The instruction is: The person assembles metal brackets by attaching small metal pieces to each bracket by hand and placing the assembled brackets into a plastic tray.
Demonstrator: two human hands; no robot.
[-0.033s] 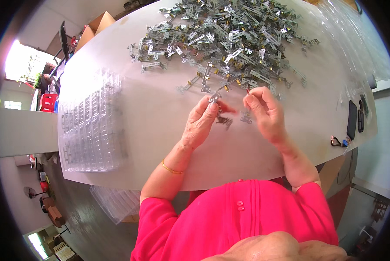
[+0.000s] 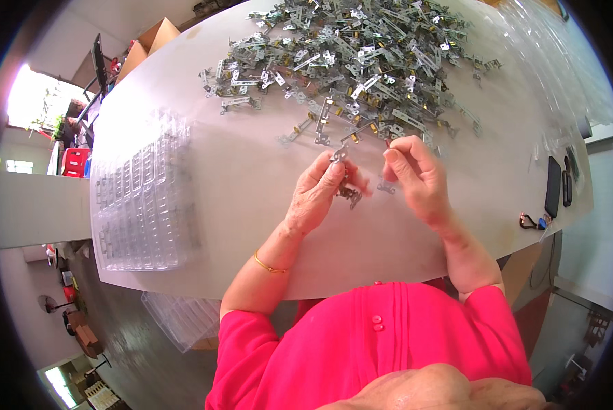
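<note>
My left hand [image 2: 314,191] is closed round a small silvery metal bracket [image 2: 338,156], which stands up past the thumb. Below those fingers hangs a darker metal piece [image 2: 351,197], partly hidden, and the fingertips there are blurred. To its right, my right hand [image 2: 419,176] is closed in a pinch. A small reddish tip [image 2: 388,143] shows at its fingers; what it belongs to is hidden. Another small metal bracket [image 2: 386,187] is just beneath the right fingers; whether they touch it I cannot tell. Beyond both hands lies a large heap of metal brackets [image 2: 361,65], some with brass-coloured parts.
Clear plastic trays [image 2: 146,198] are stacked on the table's left, and more trays [image 2: 180,318] sit below its edge. Clear plastic sheets [image 2: 542,68] lie at the far right. Near the right edge are a black phone-like slab [image 2: 553,188] and a small blue-and-black item [image 2: 540,223].
The bracket in my left hand has tilted slightly, and the darker piece below has shifted a little. My left fingertips have moved slightly; my right hand stays almost still.
</note>
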